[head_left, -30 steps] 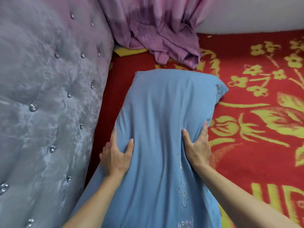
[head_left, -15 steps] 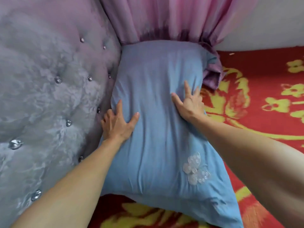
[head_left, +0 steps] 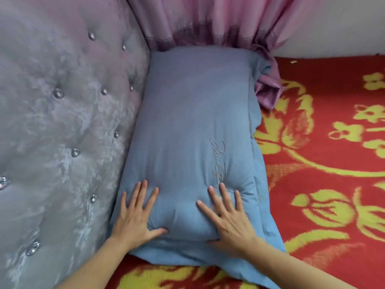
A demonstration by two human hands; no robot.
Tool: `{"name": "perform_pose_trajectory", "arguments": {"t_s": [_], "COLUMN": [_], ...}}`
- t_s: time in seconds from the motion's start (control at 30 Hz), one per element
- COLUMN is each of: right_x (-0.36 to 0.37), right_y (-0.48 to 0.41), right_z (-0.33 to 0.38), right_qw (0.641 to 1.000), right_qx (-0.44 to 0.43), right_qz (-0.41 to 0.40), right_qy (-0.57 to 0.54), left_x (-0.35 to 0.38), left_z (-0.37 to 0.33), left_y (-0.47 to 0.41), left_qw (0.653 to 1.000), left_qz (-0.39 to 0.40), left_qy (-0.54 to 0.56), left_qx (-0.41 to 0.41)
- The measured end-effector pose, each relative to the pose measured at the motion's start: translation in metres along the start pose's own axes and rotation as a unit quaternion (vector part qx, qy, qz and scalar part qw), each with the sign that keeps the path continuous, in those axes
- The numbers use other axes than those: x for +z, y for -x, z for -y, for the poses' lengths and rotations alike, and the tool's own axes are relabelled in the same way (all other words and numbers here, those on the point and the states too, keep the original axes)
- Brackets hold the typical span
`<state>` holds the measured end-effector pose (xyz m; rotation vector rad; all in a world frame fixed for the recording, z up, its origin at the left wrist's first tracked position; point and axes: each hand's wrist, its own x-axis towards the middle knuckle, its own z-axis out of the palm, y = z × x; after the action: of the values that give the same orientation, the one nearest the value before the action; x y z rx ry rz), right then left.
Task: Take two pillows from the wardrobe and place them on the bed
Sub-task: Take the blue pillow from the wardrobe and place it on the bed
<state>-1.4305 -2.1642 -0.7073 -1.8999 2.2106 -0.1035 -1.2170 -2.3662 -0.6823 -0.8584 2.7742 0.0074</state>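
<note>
At the far left rises a grey-lilac velvet headboard (head_left: 62,122), padded and tufted with shiny crystal-like buttons. Pressed against its right edge lies a long blue fabric pillow (head_left: 191,130) with thin embroidered script stitched along its right half; it lies flat on the bed, its far end tucked under the hem of a pink-purple gathered curtain (head_left: 204,21) that hangs down at the top of the view. The left hand (head_left: 135,217) lies palm down on the pillow's near left corner, fingers spread apart and flat, thumb pointing right, the cloth dimpled around it. The right hand (head_left: 231,217) lies palm down on the near right part, its fingers likewise splayed and flat over the lower end of the embroidery, gripping nothing. Both bare forearms enter from the bottom edge. To the right stretches the bed's red woven blanket with yellow-green flower patterns (head_left: 325,163), and beyond it a pale wall (head_left: 343,28).
</note>
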Motion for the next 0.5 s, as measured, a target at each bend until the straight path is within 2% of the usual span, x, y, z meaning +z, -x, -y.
{"name": "perform_pose_trajectory", "arguments": {"t_s": [0.07,0.27,0.4,0.5], "right_x": [-0.002,0.007,0.007,-0.001], "right_y": [-0.017,-0.041,-0.011,0.020], "right_z": [-0.002,0.001,0.022,0.037], "right_qw": [1.000,0.997,0.994,0.986], "right_qx": [0.018,0.058,0.084,0.106], "right_qz": [0.009,0.045,0.075,0.130], "right_qy": [0.002,0.004,-0.002,0.002], "left_x": [-0.003,0.005,-0.006,-0.020], "left_z": [0.002,-0.003,-0.023,-0.026], "left_y": [-0.015,-0.045,0.001,0.052], "left_qw": [0.999,0.990,0.980,0.961], "left_qz": [0.012,0.094,0.149,0.244], "left_qy": [-0.034,-0.035,0.007,0.026], "left_qx": [-0.014,-0.103,-0.128,-0.129]}}
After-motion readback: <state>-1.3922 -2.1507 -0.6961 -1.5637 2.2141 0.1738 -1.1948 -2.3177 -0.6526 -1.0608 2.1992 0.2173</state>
